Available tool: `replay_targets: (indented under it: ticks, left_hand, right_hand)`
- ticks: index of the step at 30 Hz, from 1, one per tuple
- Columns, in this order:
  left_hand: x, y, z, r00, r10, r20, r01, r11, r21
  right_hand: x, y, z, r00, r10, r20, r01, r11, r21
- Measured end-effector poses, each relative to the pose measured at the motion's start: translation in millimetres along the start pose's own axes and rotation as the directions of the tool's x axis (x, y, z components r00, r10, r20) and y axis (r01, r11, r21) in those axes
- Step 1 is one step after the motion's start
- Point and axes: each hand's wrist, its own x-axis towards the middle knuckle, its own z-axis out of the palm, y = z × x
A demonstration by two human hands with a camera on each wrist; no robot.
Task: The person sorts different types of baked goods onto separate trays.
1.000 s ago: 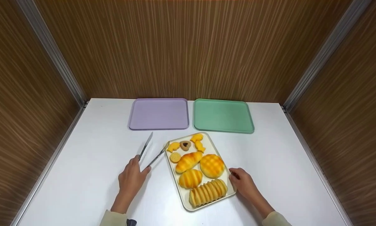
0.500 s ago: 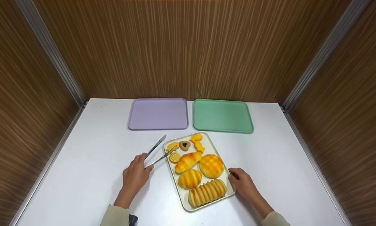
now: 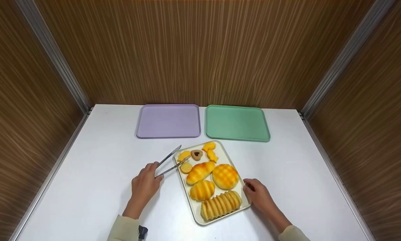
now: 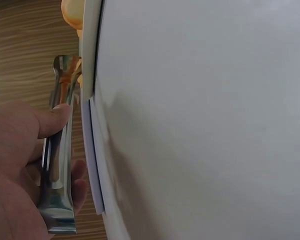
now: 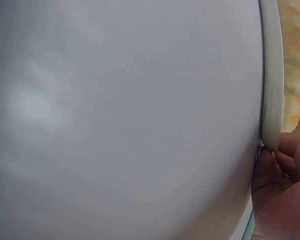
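Note:
My left hand holds metal tongs with their two arms spread. One arm reaches over the left side of a cream tray, between a yellow fish-shaped biscuit and a round biscuit; the other is left of the tray. In the left wrist view, thumb and fingers wrap the tongs. My right hand pinches the tray's right edge, as the right wrist view shows at the rim. The tray also bears a heart biscuit, croissant-like bread and a ridged loaf.
A purple tray and a green tray lie side by side at the back of the white table. Two more fish-shaped biscuits, a round bun and a striped roll share the cream tray. Wood-grain panels enclose three sides.
My left hand has moved slightly right, bringing one arm of the tongs over the cream tray's biscuits. The right hand and the tray stay put.

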Motion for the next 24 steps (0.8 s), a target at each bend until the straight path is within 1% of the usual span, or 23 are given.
replay_targets:
  ticks: [10, 13, 18, 24]
  left_hand:
    - [3.4, -1.3, 5.5, 1.0, 0.025, -0.001, -0.025, 1.0, -0.007]
    - [4.9, -1.2, 8.2, 0.999, 0.034, -0.003, -0.034, 0.999, -0.005]
    - [7.3, -0.2, 12.1, 0.999, 0.044, -0.007, -0.044, 0.999, -0.003]
    - [8.4, 1.0, 13.8, 0.998, 0.052, -0.033, -0.052, 0.999, 0.004]
  right_hand:
    - [-1, 2, -1, 0.999, -0.046, -0.009, 0.045, 0.999, -0.014]
    - [-1, 3, -1, 0.999, -0.046, -0.008, 0.046, 0.999, -0.008]
    - [-1, 3, 0, 1.0, -0.014, 0.002, 0.014, 1.0, 0.015]
    - [-1, 3, 0, 1.0, -0.015, 0.005, 0.015, 1.0, 0.012]
